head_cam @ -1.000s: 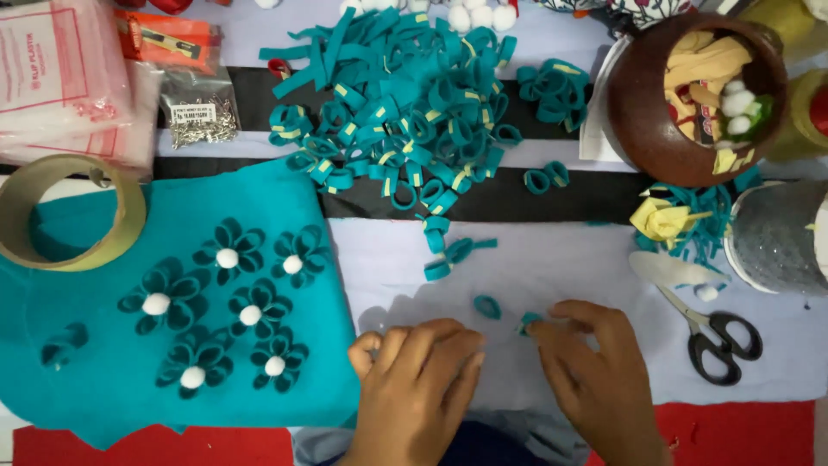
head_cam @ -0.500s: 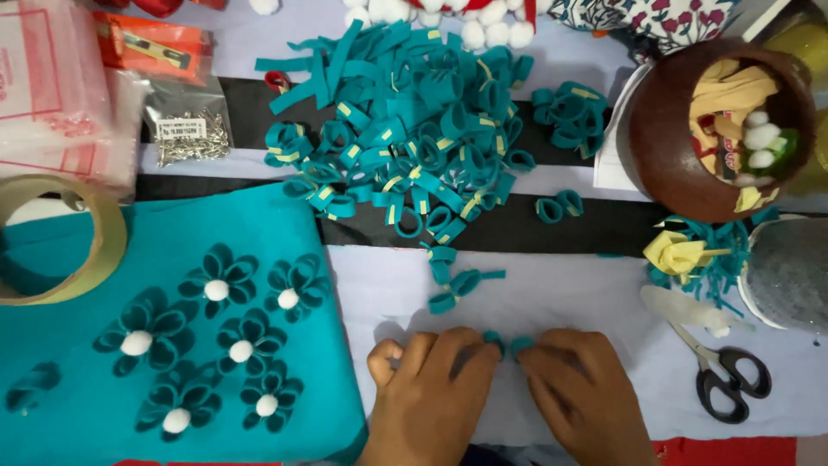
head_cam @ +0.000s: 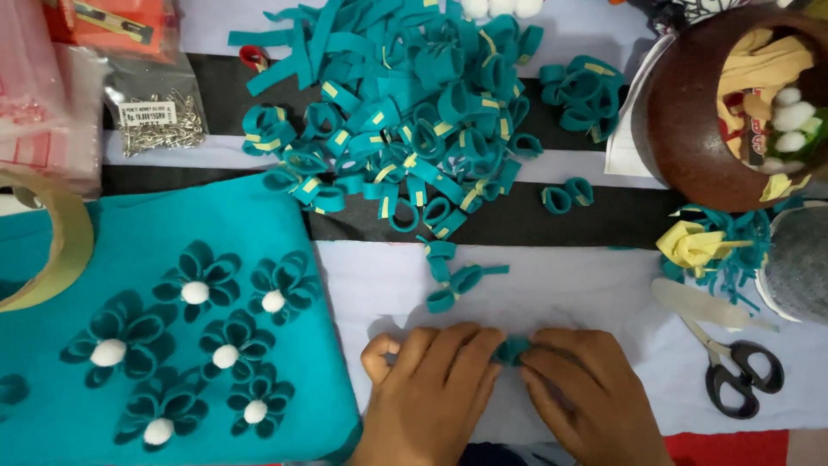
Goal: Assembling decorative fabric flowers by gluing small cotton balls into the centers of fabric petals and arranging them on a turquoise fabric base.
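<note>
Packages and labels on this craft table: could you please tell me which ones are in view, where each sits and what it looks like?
Clear plastic bag of small silver pins, upper left, with a white rectangular label.
Orange packet, top left corner, flat.
Pinkish clear plastic bags, far left edge, flat.

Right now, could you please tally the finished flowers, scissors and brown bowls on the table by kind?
Teal felt flowers with white centres: 5
Scissors: 1
Brown bowls: 1
Total: 7
</note>
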